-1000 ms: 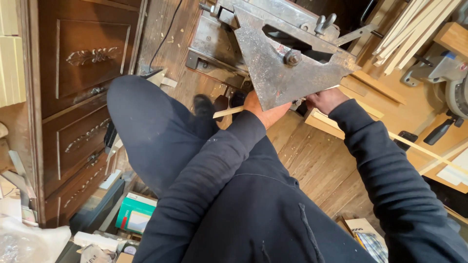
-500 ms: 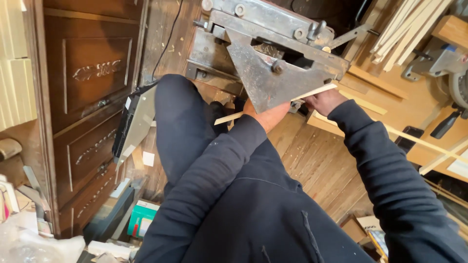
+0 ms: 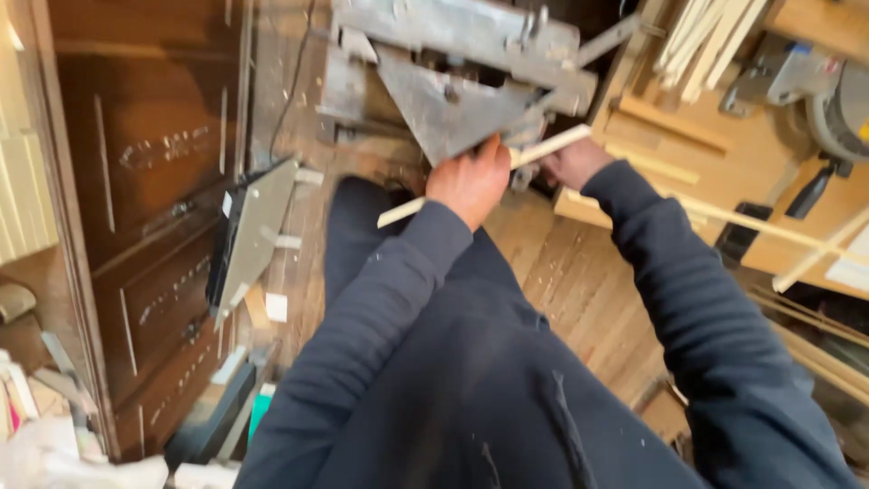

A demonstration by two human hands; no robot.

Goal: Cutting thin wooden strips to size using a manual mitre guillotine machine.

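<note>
Now both my hands hold a pale wooden strip (image 3: 543,149) against a grey metal machine (image 3: 453,86).

My left hand (image 3: 469,181) is closed around the strip's middle; my right hand (image 3: 575,163) grips it further along, just under the machine's triangular plate (image 3: 444,113), likely to keep it level. More pale strips (image 3: 701,41) lean at the workbench (image 3: 688,145) corner beyond, above the plank floor (image 3: 579,281).

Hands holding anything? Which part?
Both grip one thin pale wood strip: left hand around its middle, right hand nearer the upper end, just under the grey metal machine.
</note>
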